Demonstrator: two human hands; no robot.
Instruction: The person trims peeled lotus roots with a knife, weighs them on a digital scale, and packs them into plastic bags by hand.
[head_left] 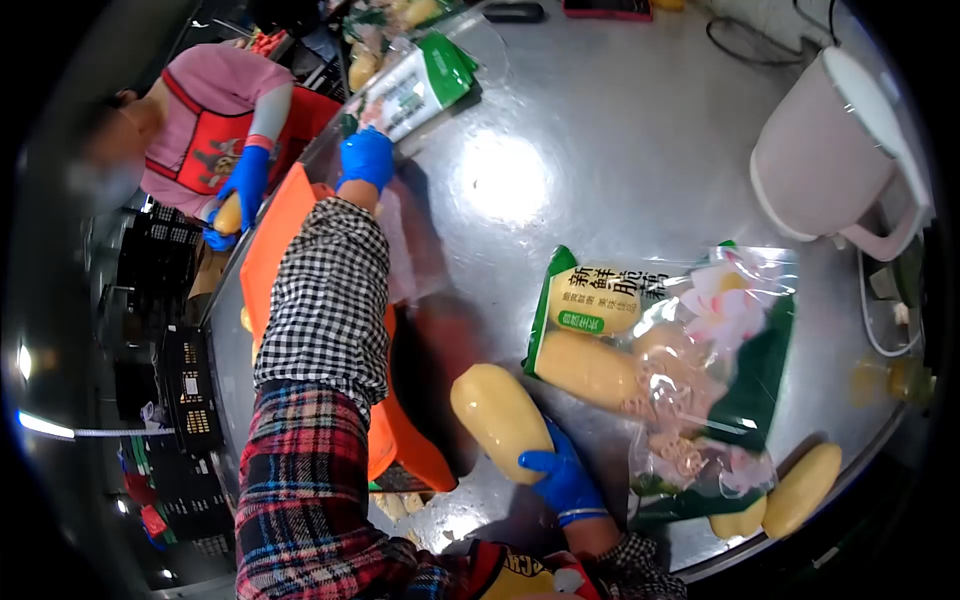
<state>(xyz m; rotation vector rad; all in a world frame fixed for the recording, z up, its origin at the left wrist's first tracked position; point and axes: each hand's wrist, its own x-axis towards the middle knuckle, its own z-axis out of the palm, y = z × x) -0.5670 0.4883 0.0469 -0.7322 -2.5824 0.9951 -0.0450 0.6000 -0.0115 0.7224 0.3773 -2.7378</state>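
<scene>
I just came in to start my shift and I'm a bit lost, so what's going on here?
The person wearing the camera holds a pale root in their gloved right hand. Their left hand is stretched out to a green-and-white bag; whether it grips it is hard to tell. A printed bag with roots inside lies on the metal table, and a loose root lies near the table's edge. A co-worker holds another root.
</scene>
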